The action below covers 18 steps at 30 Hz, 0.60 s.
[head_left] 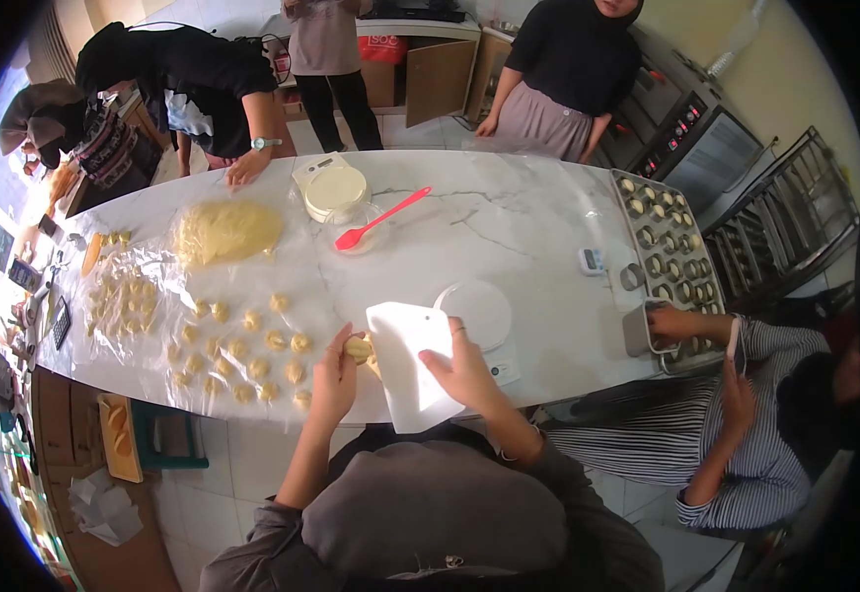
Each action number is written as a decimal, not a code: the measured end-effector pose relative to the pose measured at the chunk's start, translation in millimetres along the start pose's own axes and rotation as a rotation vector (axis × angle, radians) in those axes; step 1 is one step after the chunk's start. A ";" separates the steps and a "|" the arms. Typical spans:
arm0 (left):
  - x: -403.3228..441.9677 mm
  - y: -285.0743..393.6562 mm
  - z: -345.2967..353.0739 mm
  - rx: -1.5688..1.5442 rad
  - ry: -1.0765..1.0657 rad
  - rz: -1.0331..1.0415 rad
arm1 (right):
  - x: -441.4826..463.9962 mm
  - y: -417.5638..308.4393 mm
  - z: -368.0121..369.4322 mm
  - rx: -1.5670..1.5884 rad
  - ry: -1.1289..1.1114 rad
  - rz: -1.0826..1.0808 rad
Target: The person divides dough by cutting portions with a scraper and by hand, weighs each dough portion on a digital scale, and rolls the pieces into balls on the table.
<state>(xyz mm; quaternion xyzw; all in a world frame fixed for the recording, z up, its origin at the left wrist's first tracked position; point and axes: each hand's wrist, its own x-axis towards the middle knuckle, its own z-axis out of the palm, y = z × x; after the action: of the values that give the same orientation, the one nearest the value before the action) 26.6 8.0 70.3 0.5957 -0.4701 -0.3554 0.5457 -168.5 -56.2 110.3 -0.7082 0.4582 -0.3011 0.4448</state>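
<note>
My right hand [471, 367] grips a white plastic dough scraper [405, 370], with the thumb lying on its face. At the scraper's left edge is a piece of yellow dough [359, 348], which my left hand [334, 375] holds in its fingers. Part of that dough is hidden behind the scraper. To the left, several small dough pieces [237, 348] lie spread on clear plastic film. A white kitchen scale [502, 363] with a round white plate [479, 314] on it stands just beyond my right hand.
A large dough mass [227, 233] lies under film near a co-worker's hand [246, 169]. A red brush [390, 217] rests across a bowl beside another scale [316, 168]. At right are a timer [591, 260] and a tray [663, 187] of ring moulds, where another person's hand [674, 324] reaches.
</note>
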 end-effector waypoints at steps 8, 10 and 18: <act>11.5 14.1 19.7 -0.007 -0.036 -0.055 | -17.0 2.7 -74.4 0.027 0.280 0.005; 13.6 10.1 25.1 0.084 -0.073 -0.044 | -20.6 7.9 -88.0 -0.035 0.346 -0.020; 21.5 5.4 50.4 0.178 -0.085 0.057 | -34.9 15.7 -123.5 -0.063 0.486 0.083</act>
<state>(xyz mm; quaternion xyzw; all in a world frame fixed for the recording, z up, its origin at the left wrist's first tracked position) -15.0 -28.1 69.9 0.6125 -0.5392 -0.3217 0.4802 -291.4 -70.9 147.7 -0.6091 0.5896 -0.4296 0.3112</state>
